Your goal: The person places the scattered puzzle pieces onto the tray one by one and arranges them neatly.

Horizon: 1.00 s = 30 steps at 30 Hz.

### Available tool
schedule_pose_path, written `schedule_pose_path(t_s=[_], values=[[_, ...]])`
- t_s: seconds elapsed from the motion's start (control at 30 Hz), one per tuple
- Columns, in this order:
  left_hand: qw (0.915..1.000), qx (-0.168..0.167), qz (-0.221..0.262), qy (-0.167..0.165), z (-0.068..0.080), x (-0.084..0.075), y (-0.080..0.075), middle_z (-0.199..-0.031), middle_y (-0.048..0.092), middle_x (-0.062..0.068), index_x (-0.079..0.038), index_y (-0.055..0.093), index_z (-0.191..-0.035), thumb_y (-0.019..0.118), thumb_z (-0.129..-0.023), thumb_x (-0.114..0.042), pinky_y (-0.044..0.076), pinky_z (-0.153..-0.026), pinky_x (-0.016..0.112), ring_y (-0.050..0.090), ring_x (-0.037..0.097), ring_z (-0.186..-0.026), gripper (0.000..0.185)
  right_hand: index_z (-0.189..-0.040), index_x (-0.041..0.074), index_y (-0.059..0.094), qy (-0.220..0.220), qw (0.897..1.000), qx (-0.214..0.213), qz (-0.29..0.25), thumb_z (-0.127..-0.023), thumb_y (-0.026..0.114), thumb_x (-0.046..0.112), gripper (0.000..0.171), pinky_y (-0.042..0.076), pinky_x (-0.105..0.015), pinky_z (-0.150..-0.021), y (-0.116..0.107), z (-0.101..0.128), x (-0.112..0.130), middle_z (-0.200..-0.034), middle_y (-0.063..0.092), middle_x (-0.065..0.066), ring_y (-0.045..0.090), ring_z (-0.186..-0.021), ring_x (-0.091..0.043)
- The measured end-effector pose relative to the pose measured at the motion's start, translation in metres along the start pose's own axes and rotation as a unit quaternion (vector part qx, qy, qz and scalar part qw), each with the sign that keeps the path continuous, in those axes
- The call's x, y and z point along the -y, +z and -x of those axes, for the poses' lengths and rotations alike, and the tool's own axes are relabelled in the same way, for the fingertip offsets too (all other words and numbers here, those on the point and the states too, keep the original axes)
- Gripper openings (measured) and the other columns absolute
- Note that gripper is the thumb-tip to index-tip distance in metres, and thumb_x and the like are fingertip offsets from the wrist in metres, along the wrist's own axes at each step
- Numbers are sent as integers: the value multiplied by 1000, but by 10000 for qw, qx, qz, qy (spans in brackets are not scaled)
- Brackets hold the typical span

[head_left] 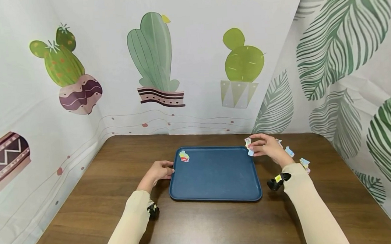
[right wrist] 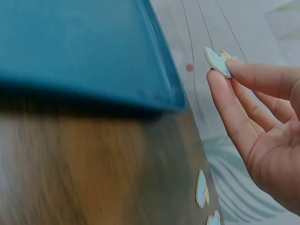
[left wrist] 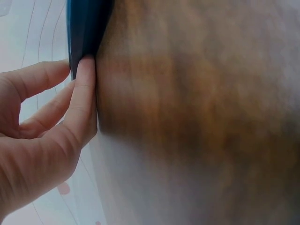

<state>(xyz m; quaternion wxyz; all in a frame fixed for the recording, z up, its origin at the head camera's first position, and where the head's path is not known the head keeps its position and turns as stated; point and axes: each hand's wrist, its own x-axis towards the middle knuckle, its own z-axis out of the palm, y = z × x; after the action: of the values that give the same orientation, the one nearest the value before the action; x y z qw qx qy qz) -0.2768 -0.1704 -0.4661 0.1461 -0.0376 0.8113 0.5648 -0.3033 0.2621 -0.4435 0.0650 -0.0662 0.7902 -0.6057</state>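
The right hand (head_left: 266, 147) pinches a small flat pastel cut-out piece (head_left: 248, 145) between thumb and fingertips (right wrist: 220, 79) at the far right corner of the dark blue rectangular plastic tray (head_left: 219, 187) on the brown wooden desk (head_left: 87, 201), so the step in hand looks like carrying a piece over the tray. The left hand (head_left: 159, 171) rests its nearly straight fingers (left wrist: 84, 93) against the tray's left edge, gripping nothing. One similar piece (head_left: 184, 156) lies inside near the far left corner and more loose pieces (head_left: 304, 163) wait right of the tray; the next move calls for a gentle release inside the rim.
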Motion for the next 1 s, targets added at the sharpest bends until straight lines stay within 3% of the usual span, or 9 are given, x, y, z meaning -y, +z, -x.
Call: schedule_pose_path(t_s=[0.37, 0.6, 0.77, 1.0], values=[[10000, -26, -18, -30, 1, 0, 2, -98, 66, 20, 11, 55, -126, 61, -85, 8, 58, -76, 38, 65, 22, -81, 41, -139, -4, 42, -89, 9984, 50, -549, -90, 62, -4, 53, 59, -40, -75, 39, -13, 15, -95, 68, -5, 68, -81, -13], [10000, -28, -71, -26, 2, 0, 1, -99, 66, 20, 10, 56, -125, 61, -86, 7, 58, -77, 38, 65, 23, -81, 40, -139, -1, 44, 47, 9980, 15, -637, -90, 62, -4, 52, 55, -50, -83, 61, -20, 24, -97, 67, -9, 67, -81, -13], [9999, -18, -110, -45, 2, 0, 0, -103, 65, 22, 10, 55, -126, 60, -87, 6, 58, -78, 39, 66, 24, -84, 40, -141, 0, 43, 225, 9969, 116, -739, -91, 60, -4, 53, 56, -46, -83, 76, -26, 27, -99, 66, -10, 66, -83, -15], [9999, -11, -100, -18, 2, 1, -1, -102, 65, 22, 10, 55, -126, 60, -87, 6, 58, -78, 39, 66, 24, -84, 40, -140, 0, 43, 307, 9943, 267, -981, -89, 60, -9, 55, 52, -52, -88, 98, -33, 33, -99, 65, -13, 66, -84, -19]])
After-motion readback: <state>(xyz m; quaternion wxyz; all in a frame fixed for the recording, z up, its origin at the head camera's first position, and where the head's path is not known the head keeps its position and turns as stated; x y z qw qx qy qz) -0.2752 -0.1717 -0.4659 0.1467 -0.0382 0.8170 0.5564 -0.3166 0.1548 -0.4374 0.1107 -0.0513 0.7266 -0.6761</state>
